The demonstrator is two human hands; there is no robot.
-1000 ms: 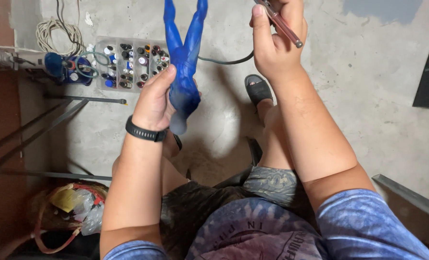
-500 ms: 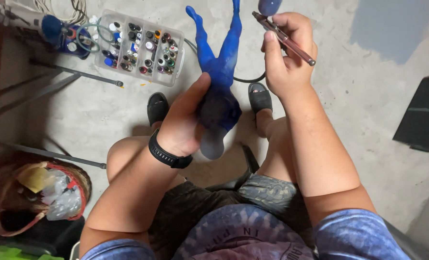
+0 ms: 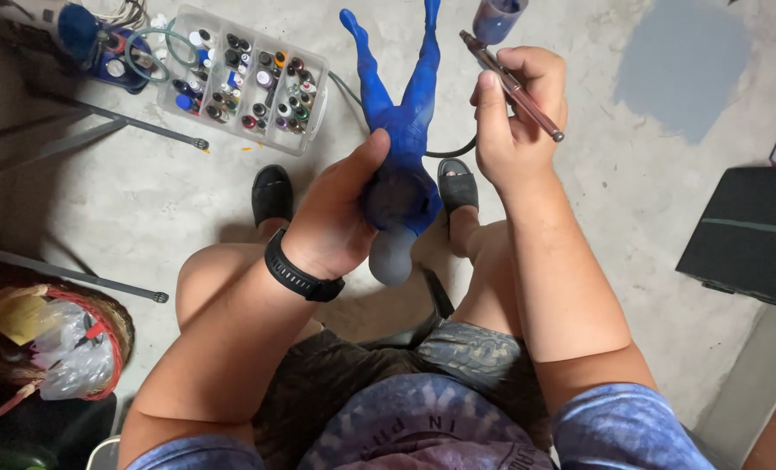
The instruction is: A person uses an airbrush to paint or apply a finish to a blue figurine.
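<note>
Blue figure [image 3: 398, 130] gripped upside-down in my left fingers [image 3: 340, 209], legs pointing away, right fingers [image 3: 514, 113] pinching the airbrush [image 3: 510, 83] just beside it.

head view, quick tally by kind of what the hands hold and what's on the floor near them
blue figure in left hand: 1
airbrush in right hand: 1
clear organiser box of small paint bottles: 1
black sandals: 2
basket with plastic bags: 1
total: 6
</note>
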